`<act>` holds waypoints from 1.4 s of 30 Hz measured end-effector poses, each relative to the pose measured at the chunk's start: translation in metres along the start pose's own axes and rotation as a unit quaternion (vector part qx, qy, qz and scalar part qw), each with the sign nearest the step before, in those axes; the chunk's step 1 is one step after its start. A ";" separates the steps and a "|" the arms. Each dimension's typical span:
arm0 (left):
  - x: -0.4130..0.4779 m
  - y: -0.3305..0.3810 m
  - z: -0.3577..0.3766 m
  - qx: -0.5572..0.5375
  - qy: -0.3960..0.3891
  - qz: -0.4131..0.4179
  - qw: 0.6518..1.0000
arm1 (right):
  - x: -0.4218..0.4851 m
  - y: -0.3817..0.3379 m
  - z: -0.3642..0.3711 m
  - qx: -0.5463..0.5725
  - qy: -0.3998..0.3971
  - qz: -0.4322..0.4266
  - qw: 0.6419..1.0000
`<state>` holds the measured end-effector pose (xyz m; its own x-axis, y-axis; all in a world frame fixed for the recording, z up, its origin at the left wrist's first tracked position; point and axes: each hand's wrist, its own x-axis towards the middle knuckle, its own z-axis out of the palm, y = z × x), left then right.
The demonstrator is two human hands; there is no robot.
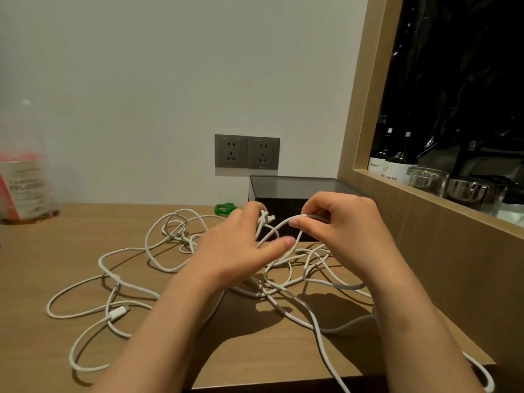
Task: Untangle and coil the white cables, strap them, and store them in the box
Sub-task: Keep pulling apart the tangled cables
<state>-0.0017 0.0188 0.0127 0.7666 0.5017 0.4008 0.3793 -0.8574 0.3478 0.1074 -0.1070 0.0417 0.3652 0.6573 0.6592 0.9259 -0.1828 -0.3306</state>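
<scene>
A tangle of white cables (158, 259) sprawls over the wooden desk (42, 259), with loops reaching left, right and past the front edge. One USB-C plug (119, 312) lies at the lower left. My left hand (235, 251) is raised over the tangle, its fingers curled around a few cable strands near a connector end. My right hand (346, 222) pinches a cable strand between thumb and forefinger, just in front of the dark box (295, 191). The box stands open at the back of the desk. Green straps (224, 208) lie left of the box.
Two grey wall sockets (247, 151) sit above the box. A clear bottle with a red and white label (22, 188) stands at the far left. A wooden-framed recess on the right holds soap bottles (394, 163) and glass jars (425, 180).
</scene>
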 end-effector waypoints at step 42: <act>0.005 0.010 -0.028 -0.750 0.065 -0.178 0.633 | 0.002 -0.014 -0.019 0.357 -0.001 0.257 0.898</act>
<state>-0.0087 0.0154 0.0421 0.6848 0.7215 0.1022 -0.4774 0.3383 0.8109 0.0973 -0.1175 0.0603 0.7257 0.6214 0.2953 0.3373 0.0527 -0.9399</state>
